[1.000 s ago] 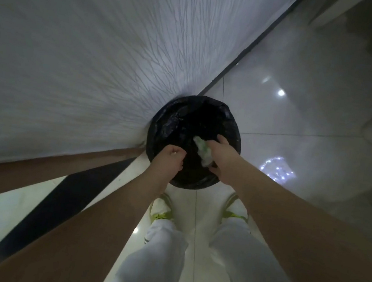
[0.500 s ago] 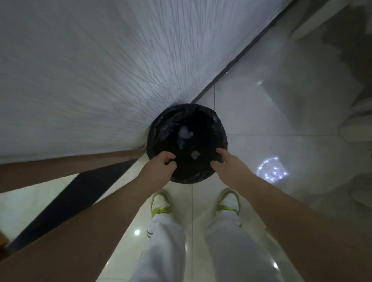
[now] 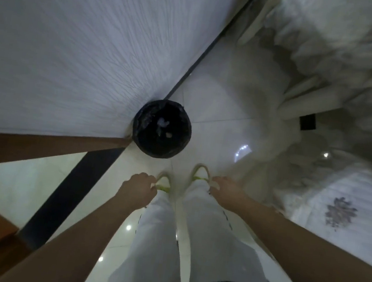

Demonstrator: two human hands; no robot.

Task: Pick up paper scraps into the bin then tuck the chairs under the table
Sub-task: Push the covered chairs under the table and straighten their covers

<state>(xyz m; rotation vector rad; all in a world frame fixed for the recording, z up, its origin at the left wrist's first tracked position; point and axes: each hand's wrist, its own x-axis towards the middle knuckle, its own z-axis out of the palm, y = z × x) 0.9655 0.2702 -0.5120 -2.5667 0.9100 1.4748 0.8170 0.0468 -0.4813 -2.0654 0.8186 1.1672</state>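
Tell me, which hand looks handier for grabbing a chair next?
Probably the right hand. Both hands hang empty over the legs, away from the bin holding the scraps. The blurred pale furniture, maybe a chair, lies on the right; the left hand has the wall beside it.

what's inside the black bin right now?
Inside the bin, lined with a black bag, a few pale paper scraps lie near the bottom. The dark liner hides anything else down there.
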